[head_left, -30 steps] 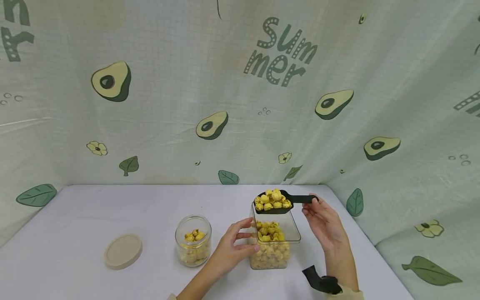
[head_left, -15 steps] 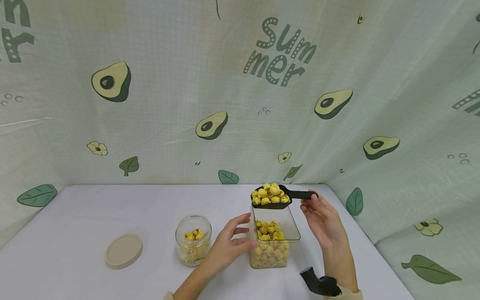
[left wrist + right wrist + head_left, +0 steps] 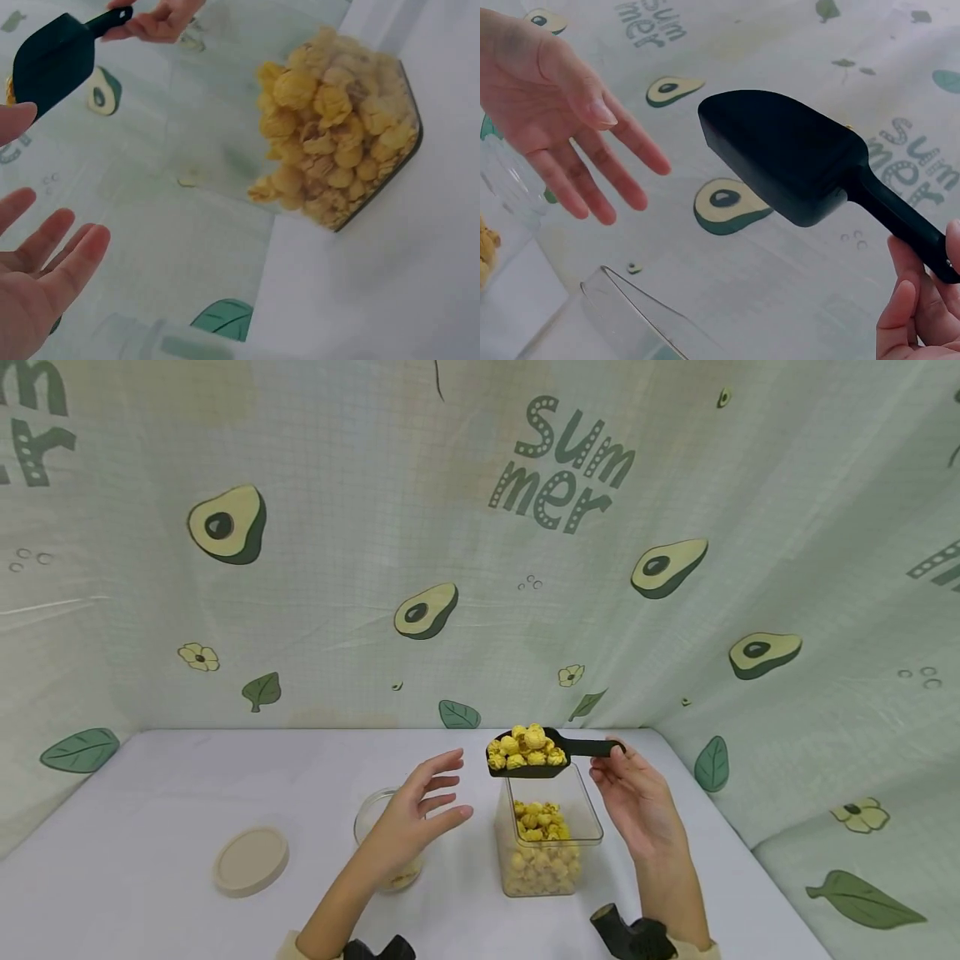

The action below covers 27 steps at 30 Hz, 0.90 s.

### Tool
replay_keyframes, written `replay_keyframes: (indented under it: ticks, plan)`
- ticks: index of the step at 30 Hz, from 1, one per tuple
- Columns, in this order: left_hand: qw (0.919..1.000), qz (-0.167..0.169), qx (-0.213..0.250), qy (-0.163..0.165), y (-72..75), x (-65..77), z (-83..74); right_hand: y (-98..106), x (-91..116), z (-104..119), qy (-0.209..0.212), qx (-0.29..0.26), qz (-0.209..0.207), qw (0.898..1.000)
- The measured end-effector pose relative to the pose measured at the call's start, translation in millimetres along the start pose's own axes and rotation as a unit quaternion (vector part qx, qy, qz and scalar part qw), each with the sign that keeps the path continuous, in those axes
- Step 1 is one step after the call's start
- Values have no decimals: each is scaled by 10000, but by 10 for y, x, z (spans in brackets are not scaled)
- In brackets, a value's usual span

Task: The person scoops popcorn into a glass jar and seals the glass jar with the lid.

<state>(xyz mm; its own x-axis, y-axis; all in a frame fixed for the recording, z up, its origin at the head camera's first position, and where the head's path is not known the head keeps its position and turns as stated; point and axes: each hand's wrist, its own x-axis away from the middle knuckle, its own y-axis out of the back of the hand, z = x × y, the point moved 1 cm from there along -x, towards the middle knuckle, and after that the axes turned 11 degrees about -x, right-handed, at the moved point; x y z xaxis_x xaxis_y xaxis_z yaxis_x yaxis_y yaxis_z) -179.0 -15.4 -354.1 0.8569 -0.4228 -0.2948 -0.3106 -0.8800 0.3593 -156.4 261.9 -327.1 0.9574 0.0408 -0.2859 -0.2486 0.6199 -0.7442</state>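
Observation:
My right hand [image 3: 633, 797] pinches the end of a black scoop's handle. Heaped with yellow popcorn [image 3: 528, 745], the scoop [image 3: 780, 154] hangs level above the back left rim of a clear square container [image 3: 543, 868]. More popcorn [image 3: 330, 127] fills the lower part of that container. My left hand [image 3: 405, 814] is in the air with fingers spread, touching nothing, between the container and a round glass jar [image 3: 369, 820]. It hides much of the jar in the head view. Some popcorn [image 3: 486, 247] shows inside the jar in the right wrist view.
A round beige lid [image 3: 251, 862] lies flat on the white table [image 3: 150, 810], left of the jar. Behind the table hangs a pale curtain [image 3: 322, 527] printed with avocados and leaves. Black straps with camera mounts [image 3: 633, 935] sit on the wrists.
My left hand has let go of the square container's side and moved left, in front of the jar. The loaded scoop has risen slightly and shifted left with my right hand.

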Motion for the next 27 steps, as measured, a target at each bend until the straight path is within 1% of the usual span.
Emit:
replay_keyframes:
  ticks: [2, 5, 7, 11, 14, 18, 21, 23, 27]
  plan:
    - [9998, 40, -157, -133, 86, -1, -1, -36, 2, -21, 7, 52, 9, 10000]
    - [9990, 79, -403, -180, 202, 1, -2, -75, 3, -50, 20, 66, 37, 10000]
    - [9984, 123, -526, -144, 272, 6, 1, -91, 2, -70, 17, 45, 15, 10000]
    - [9975, 283, -644, 25, 428, 36, 30, -123, 0, -111, 1, 188, -106, 9998]
    - [9967, 372, -714, 98, 568, 56, 90, -151, -4, -142, -20, 315, -172, 9994]
    - [9946, 463, -931, 64, 761, 82, 207, -183, -6, -188, -14, 397, -192, 9990]
    - [9921, 644, -1071, 124, 889, 124, 290, -213, -2, -230, -18, 491, -269, 9984]
    - [9913, 808, -1027, 158, 958, 151, 342, -234, 1, -261, -21, 581, -329, 9978]
    - [9904, 1122, -770, 254, 1063, 194, 434, -273, 7, -315, -12, 768, -491, 9958]
